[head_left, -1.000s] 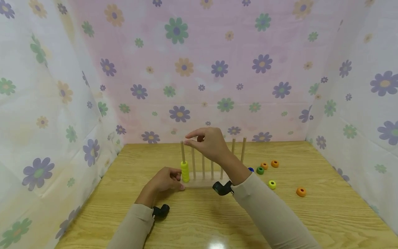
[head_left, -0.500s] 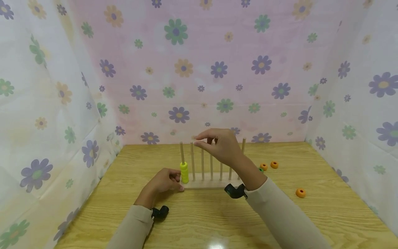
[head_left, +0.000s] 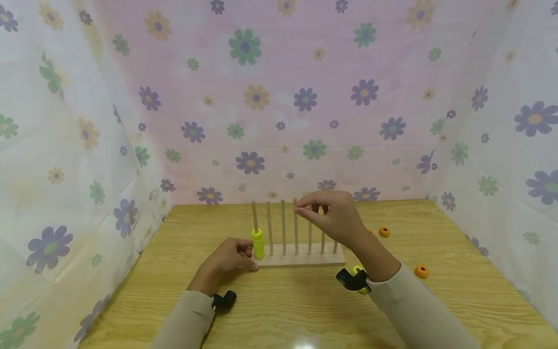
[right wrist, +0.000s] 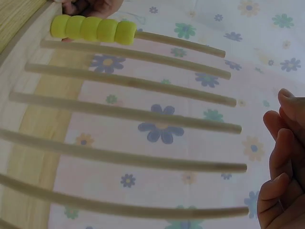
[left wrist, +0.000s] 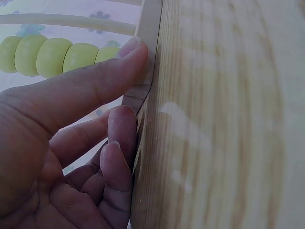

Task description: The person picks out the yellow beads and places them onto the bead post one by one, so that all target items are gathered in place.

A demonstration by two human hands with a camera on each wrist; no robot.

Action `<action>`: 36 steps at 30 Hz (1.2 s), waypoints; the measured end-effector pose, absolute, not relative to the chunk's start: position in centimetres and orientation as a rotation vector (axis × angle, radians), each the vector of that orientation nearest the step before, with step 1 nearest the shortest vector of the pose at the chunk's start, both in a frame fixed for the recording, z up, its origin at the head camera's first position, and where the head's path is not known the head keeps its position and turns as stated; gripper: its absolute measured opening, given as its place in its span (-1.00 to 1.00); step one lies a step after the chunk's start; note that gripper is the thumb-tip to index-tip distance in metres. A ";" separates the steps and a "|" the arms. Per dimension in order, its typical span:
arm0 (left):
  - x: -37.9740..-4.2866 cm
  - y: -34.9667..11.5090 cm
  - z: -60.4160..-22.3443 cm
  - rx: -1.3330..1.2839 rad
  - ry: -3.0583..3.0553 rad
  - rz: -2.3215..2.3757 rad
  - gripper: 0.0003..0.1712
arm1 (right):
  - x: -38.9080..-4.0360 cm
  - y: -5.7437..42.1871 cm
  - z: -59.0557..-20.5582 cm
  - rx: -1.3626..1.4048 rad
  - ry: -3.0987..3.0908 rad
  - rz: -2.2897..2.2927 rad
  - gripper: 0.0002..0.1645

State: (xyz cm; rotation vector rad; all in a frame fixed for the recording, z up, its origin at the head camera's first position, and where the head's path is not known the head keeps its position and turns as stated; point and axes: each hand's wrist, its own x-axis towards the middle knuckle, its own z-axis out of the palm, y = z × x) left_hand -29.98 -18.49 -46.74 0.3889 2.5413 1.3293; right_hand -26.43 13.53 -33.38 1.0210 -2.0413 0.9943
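Right hand (head_left: 333, 213): fingers loosely bent and empty, thumb and forefinger narrow, tips close together; whether these meet I cannot tell
Right fingertips: in the head view, in front of the fourth of seven slim round wooden pegs (head_left: 283, 228), counted from nine o'clock; the right wrist view shows them apart from the peg ends
Left hand (head_left: 232, 253): grips the nine o'clock end of a flat pale wooden base (head_left: 301, 260), thumb laid over the front edge, other fingers bent at the end
Pegs: upright in one row along the base, from nine to three o'clock
Yellow stack: five rounded bright yellow beads (head_left: 258, 245) threaded on the nine o'clock peg, down to the base, just beside the left hand
Orange beads: one round and holed (head_left: 384, 231) between two and three o'clock from the base, one (head_left: 421, 271) farther out at three, another mostly hidden by the right wrist
Loose yellow: glossy yellow pieces (head_left: 357, 269) between three and four o'clock, partly behind the black right-wrist camera (head_left: 354, 279); number unclear
Sleeves: beige on both arms (head_left: 193, 310)
Table: light brown wood grain (head_left: 279, 305)
Cloth: pink, flower-printed (head_left: 283, 63), upright at twelve o'clock
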 end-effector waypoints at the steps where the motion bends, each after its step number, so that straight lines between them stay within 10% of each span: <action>1: -29.9 -18.5 -46.7 0.387 2.539 1.329 -0.28 | -26.3 13.8 -33.6 1.015 -2.046 0.998 -0.88; 36: -29.9 -18.5 -46.6 0.426 2.555 1.310 -0.34 | -25.2 21.6 -39.9 0.939 -2.207 0.937 -0.72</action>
